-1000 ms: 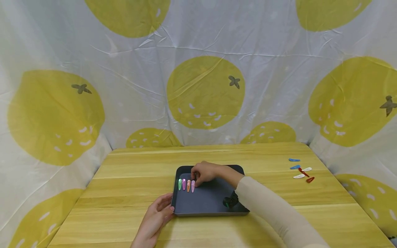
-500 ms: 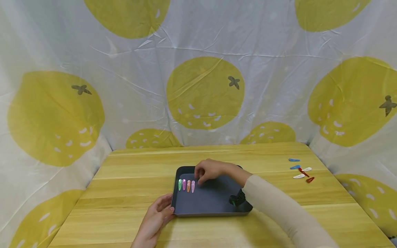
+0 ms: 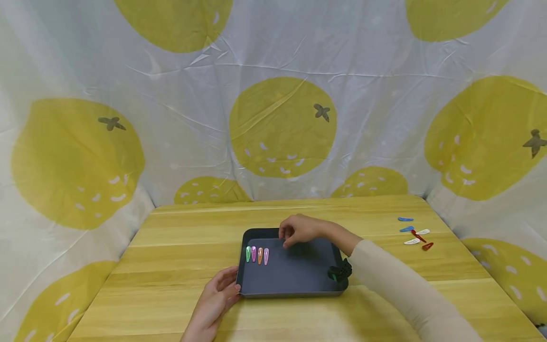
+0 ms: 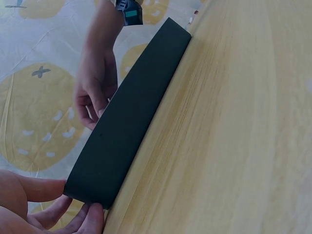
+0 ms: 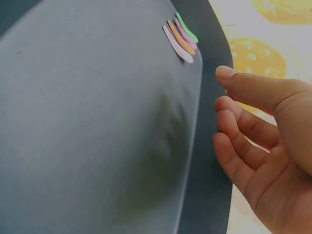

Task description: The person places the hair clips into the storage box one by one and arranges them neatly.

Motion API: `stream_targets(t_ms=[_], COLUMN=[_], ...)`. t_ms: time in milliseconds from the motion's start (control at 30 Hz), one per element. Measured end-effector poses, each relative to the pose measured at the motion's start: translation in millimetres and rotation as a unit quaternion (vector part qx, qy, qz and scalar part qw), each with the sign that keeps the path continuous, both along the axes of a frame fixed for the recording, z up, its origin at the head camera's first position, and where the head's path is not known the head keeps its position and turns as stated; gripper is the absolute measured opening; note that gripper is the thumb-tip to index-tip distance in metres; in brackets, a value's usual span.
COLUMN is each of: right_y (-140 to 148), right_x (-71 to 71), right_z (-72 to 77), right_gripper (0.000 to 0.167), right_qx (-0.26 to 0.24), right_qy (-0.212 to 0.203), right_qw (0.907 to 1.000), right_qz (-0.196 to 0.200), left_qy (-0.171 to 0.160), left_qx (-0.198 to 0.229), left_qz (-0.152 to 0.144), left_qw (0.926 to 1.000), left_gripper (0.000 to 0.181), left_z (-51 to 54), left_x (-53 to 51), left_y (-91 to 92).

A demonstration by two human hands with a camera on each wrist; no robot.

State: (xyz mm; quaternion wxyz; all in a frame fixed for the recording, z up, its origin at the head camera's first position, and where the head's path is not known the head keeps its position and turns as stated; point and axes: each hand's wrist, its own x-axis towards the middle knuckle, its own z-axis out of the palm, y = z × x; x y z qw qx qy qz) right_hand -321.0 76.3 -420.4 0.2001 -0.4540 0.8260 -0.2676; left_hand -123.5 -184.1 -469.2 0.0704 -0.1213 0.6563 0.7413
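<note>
Dark tray (image 3: 295, 280) flat on the wooden table (image 3: 171, 266), before the middle of the person. Left hand (image 3: 218, 297) at its left near corner, gripping the wall there: in the left wrist view the thumb sits at the upper edge and the fingertips lie lower down, against the base, the tray's edge between them. Right hand (image 3: 301, 229) over the far part of the tray, palm down, fingers loosely bent, thumb a narrow gap from the forefinger; right wrist view shows the fingertips holding nothing, a soft shadow on the tray floor beside them. Four hair clips in a row inside the tray, toward the left wall, side by side and roughly parallel; from the left: green clip (image 3: 248, 254), magenta clip (image 3: 253, 254), orange clip (image 3: 260, 256), pale pink clip (image 3: 266, 256). The last is nearest the right hand, apart from it. Beige sleeve (image 3: 406, 285) on the right arm, black device (image 3: 340, 271) at that wrist. Well off to the right on the table, a loose group: two blue clips (image 3: 407, 229), two white clips (image 3: 412, 242), two red clips (image 3: 427, 246). Curtain (image 3: 363, 118) behind, pale, printed with large yellow fruit.
</note>
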Motion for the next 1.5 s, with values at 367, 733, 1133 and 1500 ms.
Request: stream_targets(t_ms=[367,733,1133,1500], right_y=[28.7,59.7,99.5,152.2], right_x=[0.9,-1.6,2.2,2.8], right_z=[5.8,11.3,23.1,27.4], right_gripper=[0.022,0.020,0.022,0.027], right_qx=[-0.012,-0.006,-0.017,-0.034], right_qy=[-0.023,-0.029,-0.047,-0.082], right_qw=[0.9995,0.9989,0.9958,0.9903], right_qz=[-0.019,-0.035,-0.076,-0.107], left_qy=[-0.001,-0.002,0.002,0.000], left_qx=[0.003,0.002,0.000,-0.004], left_qz=[0.003,0.002,-0.001,0.000], left_qw=[1.0000,1.0000,1.0000,1.0000], left_gripper=[0.057,0.056,0.056,0.055], left_z=[1.2,2.0,1.8,-0.1], left_x=[0.0,0.0,0.6,-0.4], left_y=[0.3,0.2,0.3,-0.2])
